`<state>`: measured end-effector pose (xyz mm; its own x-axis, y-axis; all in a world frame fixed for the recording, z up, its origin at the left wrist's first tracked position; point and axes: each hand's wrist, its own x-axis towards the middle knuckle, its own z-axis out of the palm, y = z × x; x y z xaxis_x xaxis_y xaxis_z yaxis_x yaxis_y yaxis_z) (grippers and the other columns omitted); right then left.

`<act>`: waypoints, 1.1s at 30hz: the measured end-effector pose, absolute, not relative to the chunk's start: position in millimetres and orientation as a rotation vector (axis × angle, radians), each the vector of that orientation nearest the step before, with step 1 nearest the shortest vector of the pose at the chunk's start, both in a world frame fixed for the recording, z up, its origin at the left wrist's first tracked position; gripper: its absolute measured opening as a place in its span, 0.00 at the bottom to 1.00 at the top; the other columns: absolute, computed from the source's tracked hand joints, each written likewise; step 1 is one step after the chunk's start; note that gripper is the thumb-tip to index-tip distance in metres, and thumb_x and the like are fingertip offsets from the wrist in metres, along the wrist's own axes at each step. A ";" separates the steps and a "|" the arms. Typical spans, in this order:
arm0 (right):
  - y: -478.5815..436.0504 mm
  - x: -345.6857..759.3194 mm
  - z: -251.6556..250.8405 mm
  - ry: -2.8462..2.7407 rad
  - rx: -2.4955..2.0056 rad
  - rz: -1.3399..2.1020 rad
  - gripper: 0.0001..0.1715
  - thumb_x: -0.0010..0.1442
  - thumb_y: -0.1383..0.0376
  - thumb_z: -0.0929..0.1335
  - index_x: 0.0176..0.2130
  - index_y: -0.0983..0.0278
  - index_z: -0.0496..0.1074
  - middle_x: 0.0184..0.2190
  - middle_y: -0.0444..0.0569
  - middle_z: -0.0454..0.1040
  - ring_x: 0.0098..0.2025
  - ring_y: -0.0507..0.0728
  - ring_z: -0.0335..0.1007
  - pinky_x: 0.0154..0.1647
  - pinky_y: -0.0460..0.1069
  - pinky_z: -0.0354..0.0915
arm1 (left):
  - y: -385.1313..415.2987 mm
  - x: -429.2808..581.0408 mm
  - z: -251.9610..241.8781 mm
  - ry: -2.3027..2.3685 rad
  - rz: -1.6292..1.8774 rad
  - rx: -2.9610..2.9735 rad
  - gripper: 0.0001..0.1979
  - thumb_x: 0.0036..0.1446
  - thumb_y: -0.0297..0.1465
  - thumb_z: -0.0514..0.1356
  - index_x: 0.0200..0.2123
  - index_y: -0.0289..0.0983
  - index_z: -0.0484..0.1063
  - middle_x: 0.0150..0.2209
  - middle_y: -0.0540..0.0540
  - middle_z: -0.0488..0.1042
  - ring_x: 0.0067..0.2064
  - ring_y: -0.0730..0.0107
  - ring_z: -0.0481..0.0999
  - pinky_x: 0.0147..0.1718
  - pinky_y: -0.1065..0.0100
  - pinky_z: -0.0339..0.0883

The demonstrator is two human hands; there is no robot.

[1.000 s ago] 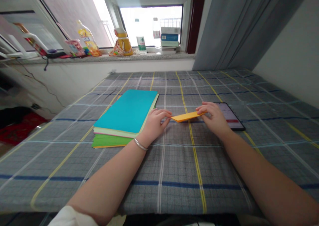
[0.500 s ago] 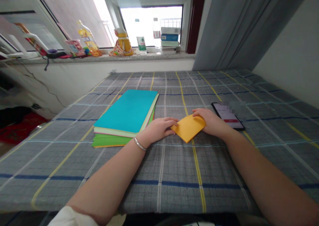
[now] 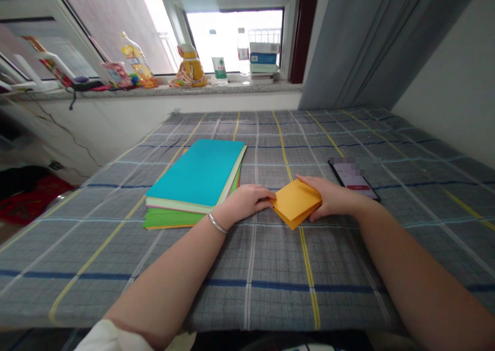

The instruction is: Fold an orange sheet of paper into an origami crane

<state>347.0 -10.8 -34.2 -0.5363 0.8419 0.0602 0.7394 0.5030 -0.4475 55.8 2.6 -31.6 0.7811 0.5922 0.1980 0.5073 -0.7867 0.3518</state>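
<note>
Shifted rightward since the earlier frame, the folded orange paper square (image 3: 296,203) sits on the plaid cloth (image 3: 247,279) between my hands. My right hand (image 3: 334,199) pinches its edge, keeping the layers together — my left hand (image 3: 243,202) stays loosely open, fingertips (image 3: 268,199) just touching its corner to steady it.

A grey checked cloth (image 3: 247,284), crossed by yellow, blue and white lines, is spread across the carrying surface. On it, left of centre, a stack of coloured paper sheets (image 3: 195,178) is laid, turquoise on top, with pale green and bright green sheets showing beneath. A folded orange paper square (image 3: 296,202) is placed to its right, and a smartphone (image 3: 353,180) is laid face up just beyond it, its screen lit.
</note>
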 end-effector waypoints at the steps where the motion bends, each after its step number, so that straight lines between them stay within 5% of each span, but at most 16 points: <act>1: -11.9 346.8 -32.4 -2.487 -1.343 0.550 0.68 0.33 0.55 0.80 0.67 0.60 0.53 0.64 0.58 0.60 0.64 0.68 0.57 0.64 0.63 0.53 | 1.3 56.1 -30.6 0.861 0.417 2.729 0.13 0.64 0.36 0.56 0.48 0.41 0.74 0.45 0.46 0.79 0.46 0.65 0.78 0.49 0.65 0.68; 7: -15.9 347.1 -19.4 -2.437 -1.361 0.433 0.51 0.46 0.55 0.75 0.65 0.58 0.59 0.61 0.54 0.66 0.61 0.66 0.62 0.62 0.62 0.57 | -7.6 59.5 -24.9 1.045 0.427 2.814 0.14 0.66 0.34 0.51 0.51 0.39 0.69 0.38 0.46 0.79 0.38 0.64 0.79 0.39 0.65 0.69; 15: -11.7 349.6 -21.3 -2.252 -1.453 0.142 0.43 0.55 0.57 0.70 0.65 0.58 0.55 0.62 0.55 0.63 0.62 0.66 0.60 0.62 0.62 0.59 | -10.4 63.3 -26.6 1.291 0.637 2.617 0.27 0.59 0.29 0.54 0.62 0.41 0.56 0.35 0.49 0.79 0.36 0.65 0.79 0.35 0.68 0.68; 21: -12.0 345.7 -20.3 -1.948 -1.431 -0.116 0.28 0.55 0.61 0.69 0.53 0.64 0.62 0.52 0.61 0.67 0.55 0.66 0.65 0.53 0.59 0.66 | -4.4 62.9 -34.1 1.341 0.686 2.344 0.24 0.60 0.30 0.52 0.60 0.36 0.57 0.36 0.46 0.79 0.35 0.65 0.79 0.30 0.69 0.65; 25: -10.6 343.1 -20.7 -2.242 -1.416 0.057 0.13 0.57 0.62 0.67 0.43 0.61 0.70 0.42 0.54 0.73 0.48 0.64 0.70 0.50 0.60 0.67 | -0.3 62.1 -38.8 1.306 0.779 2.165 0.34 0.61 0.31 0.53 0.68 0.37 0.43 0.33 0.50 0.78 0.33 0.69 0.77 0.31 0.71 0.65; 33: -8.7 331.1 -37.2 -2.514 -1.329 0.247 0.25 0.57 0.62 0.68 0.54 0.62 0.70 0.53 0.53 0.73 0.55 0.64 0.66 0.58 0.61 0.61 | 3.0 61.8 -44.4 1.358 0.848 2.064 0.41 0.59 0.30 0.54 0.69 0.36 0.33 0.29 0.52 0.75 0.29 0.72 0.74 0.28 0.72 0.61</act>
<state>331.1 -8.7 -37.2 -0.5341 0.8281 0.1704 0.7790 0.5604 -0.2814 61.8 3.0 -44.4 0.3001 0.9292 0.2156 0.6011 -0.3597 0.7136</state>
